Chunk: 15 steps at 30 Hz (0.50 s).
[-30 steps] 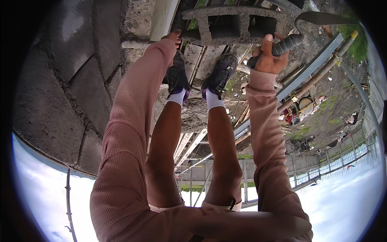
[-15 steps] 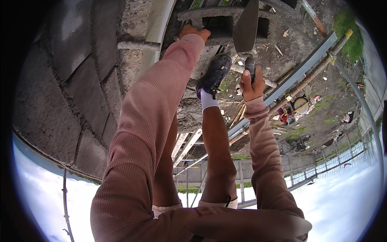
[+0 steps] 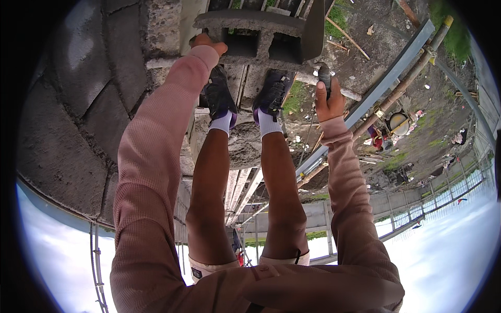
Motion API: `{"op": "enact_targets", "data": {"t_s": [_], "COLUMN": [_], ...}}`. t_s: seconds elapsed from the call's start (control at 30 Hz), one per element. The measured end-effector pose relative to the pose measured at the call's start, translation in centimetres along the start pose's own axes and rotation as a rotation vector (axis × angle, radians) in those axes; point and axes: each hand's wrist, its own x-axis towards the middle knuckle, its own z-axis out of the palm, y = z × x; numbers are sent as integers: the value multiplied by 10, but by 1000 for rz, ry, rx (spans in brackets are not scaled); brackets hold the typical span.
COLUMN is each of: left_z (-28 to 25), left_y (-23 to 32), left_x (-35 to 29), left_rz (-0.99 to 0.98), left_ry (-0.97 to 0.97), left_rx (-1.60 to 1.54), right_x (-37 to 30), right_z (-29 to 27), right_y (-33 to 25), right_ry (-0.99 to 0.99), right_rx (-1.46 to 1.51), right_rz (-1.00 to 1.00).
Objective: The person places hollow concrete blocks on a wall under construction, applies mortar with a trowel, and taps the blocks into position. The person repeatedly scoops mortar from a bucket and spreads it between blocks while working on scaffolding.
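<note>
A grey hollow concrete block [image 3: 264, 44] with two dark openings lies across the top of the view, above my shoes. My left hand [image 3: 209, 44] is closed on its left end, the fingers partly hidden behind the edge. In my right hand [image 3: 330, 103] is a trowel, its dark handle [image 3: 324, 77] wrapped by the fingers. The trowel's broad grey blade [image 3: 314, 34] points away from me and overlaps the block's right end; I cannot tell whether they touch.
A mortared block wall [image 3: 86, 109] rises on the left. My black shoes [image 3: 272, 93] stand on narrow planks. On the right run a metal beam [image 3: 389, 73] and a bamboo pole [image 3: 412, 68]. Below lies littered ground with a round container [image 3: 399, 124].
My left hand and the block have moved left in view. The trowel blade now overlaps the block's right end. My left shoe has come into fuller view beside the right one.
</note>
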Motion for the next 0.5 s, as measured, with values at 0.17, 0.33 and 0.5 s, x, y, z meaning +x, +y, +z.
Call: {"op": "enact_targets", "data": {"t_s": [0.17,0.33,0.5], "left_z": [17,11,12], "left_y": [-1,7,8], "left_x": [5,4,1], "left_rz": [29,-12,17], "left_ry": [202,143,191], "left_rx": [-232,-269,-268], "right_x": [-11,12,10], "right_z": [5,33,37], "right_y": [-17,-20,-22], "right_ry": [196,186,157], "right_rx": [269,-97,-16], "right_rz": [-117,-142,-63]}}
